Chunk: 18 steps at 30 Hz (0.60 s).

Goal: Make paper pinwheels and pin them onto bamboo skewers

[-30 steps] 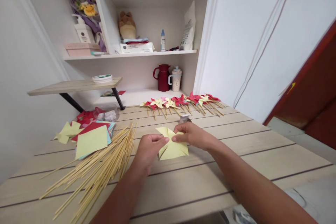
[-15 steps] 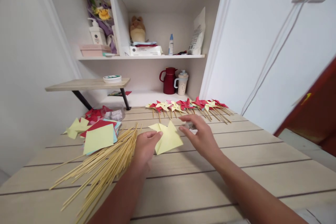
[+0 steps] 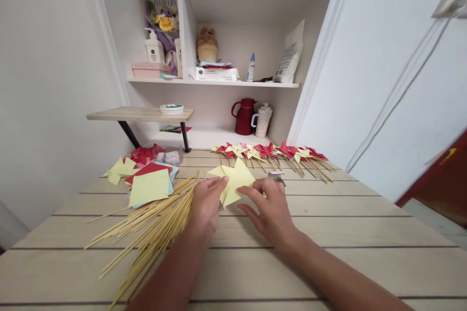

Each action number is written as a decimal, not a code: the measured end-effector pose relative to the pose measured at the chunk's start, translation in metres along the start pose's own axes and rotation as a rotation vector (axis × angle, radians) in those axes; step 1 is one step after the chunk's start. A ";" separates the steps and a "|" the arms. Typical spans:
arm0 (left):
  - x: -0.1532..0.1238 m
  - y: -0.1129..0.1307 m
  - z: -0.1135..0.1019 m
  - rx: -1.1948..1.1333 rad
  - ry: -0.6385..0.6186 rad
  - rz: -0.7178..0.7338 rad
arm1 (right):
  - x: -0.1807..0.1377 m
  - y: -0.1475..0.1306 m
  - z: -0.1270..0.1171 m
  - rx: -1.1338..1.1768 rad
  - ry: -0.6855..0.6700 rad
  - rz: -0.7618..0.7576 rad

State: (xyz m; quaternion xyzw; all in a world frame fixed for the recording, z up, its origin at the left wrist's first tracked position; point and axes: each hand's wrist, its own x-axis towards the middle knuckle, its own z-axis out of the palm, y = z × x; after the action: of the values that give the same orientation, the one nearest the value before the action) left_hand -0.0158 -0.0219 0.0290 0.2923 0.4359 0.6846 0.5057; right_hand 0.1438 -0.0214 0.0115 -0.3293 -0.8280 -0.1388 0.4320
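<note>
My left hand pinches a pale yellow paper pinwheel piece between thumb and fingers, just above the table. Its points spread up and down, and its left part is partly covered by my thumb. At the piece's right side is my right hand, thumb and forefinger apart, the fingertips close to or touching the paper. Behind the right hand a small grey item is partly hidden. Thin wooden sticks lie in a loose bundle beside my left hand.
Stacked coloured paper squares and a folded yellow pinwheel lie at left, near red folded paper and a clear box. Finished pinwheels on sticks line the back. Behind stand a red jug and a small raised shelf.
My right hand has moved in to the paper's right and lower side. The yellow paper has turned in my left hand's pinch. The whole view has shifted a little.
</note>
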 end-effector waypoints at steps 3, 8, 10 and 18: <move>-0.001 -0.002 0.002 0.002 0.003 0.023 | 0.001 -0.001 0.000 0.027 0.030 -0.003; -0.003 -0.003 0.003 0.005 -0.055 0.033 | 0.005 -0.003 0.000 0.125 0.104 0.067; -0.004 -0.004 0.004 0.014 -0.075 0.030 | 0.007 -0.002 0.000 0.181 0.140 0.111; -0.003 0.000 0.005 -0.055 -0.036 -0.018 | 0.008 0.003 -0.006 0.105 0.065 0.092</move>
State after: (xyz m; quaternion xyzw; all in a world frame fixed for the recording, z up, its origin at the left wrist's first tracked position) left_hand -0.0110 -0.0232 0.0311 0.2868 0.4104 0.6862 0.5276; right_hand 0.1464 -0.0186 0.0207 -0.3391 -0.8038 -0.0856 0.4813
